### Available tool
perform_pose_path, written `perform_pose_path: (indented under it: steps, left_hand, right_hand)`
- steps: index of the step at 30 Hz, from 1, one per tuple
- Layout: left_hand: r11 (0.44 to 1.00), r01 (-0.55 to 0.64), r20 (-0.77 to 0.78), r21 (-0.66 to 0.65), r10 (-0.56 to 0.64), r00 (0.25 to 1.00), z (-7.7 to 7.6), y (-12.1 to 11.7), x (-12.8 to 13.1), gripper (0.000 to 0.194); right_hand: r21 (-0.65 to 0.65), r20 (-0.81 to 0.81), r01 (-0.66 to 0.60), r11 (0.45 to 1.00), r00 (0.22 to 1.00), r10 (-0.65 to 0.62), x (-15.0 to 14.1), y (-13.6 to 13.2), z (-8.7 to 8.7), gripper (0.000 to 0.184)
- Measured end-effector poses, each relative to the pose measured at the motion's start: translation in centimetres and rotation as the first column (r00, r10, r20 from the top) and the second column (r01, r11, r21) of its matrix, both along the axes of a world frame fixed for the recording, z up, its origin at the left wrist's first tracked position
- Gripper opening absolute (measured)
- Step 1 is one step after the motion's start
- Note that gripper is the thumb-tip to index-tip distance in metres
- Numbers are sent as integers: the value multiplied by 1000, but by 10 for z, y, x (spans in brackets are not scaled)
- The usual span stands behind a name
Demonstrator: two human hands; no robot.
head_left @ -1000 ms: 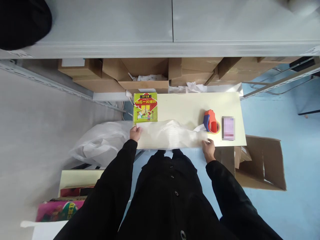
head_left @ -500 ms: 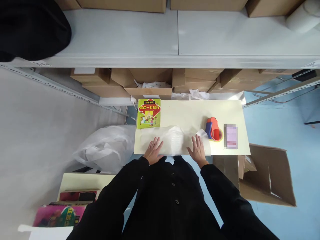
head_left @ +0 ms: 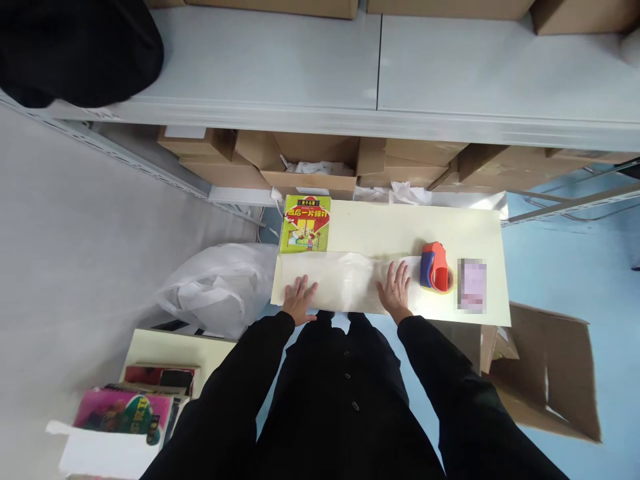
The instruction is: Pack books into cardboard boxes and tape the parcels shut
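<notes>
Head view: left hand (head_left: 299,301) and right hand (head_left: 396,291) have let go of the white sheet (head_left: 345,280) at its ends and now lie on it, so it appears spread out.
The left hand, fingers fanned and gripping nothing, rests near the sheet's left end, below the book (head_left: 305,225); the sheet stretches along the table (head_left: 380,227) under both palms; the right hand, fingers also apart, rests near the tape dispenser (head_left: 438,267).

Creased, faintly glossy sheet (head_left: 343,283) on a smooth tabletop (head_left: 375,227)
Shiny plastic tape dispenser (head_left: 438,259), matt cardboard boxes (head_left: 307,181), filmy plastic bag (head_left: 225,277).
</notes>
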State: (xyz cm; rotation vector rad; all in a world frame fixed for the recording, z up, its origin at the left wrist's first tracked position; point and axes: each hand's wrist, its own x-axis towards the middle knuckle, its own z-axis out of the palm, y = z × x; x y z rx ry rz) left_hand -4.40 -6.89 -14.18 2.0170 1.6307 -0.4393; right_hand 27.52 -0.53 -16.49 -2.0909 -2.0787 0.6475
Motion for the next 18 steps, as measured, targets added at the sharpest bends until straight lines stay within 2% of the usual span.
perform_pose_path:
  steps: [2,7,11,13,16,18]
  left_hand:
    - [1000,14,-12,-7,-15,1000,1,0,-5,109]
    - [1000,-23,-4,9,23,1000,2,5,-19,104]
    - [990,-133,15,56,132,991,5,9,-29,95]
    - [976,-189,68,110,183,981,9,12,-34,85]
    - [917,-309,196,254,264,944,18,29,-48,60]
    - [822,-449,291,352,360,887,23,50,-60,50]
  right_hand:
    - [-32,-4,-21,999,1000,20,-11,-6,-3,73]
    - [-82,-43,3,997,999,-7,-28,-7,-8,69]
    - [-65,-83,15,998,996,-21,-39,6,0,68]
    - [-39,-97,1,999,995,-5,-47,16,7,67]
    - [6,-156,-59,998,986,59,-63,35,20,65]
    - [15,-221,-94,995,971,95,-76,52,27,64]
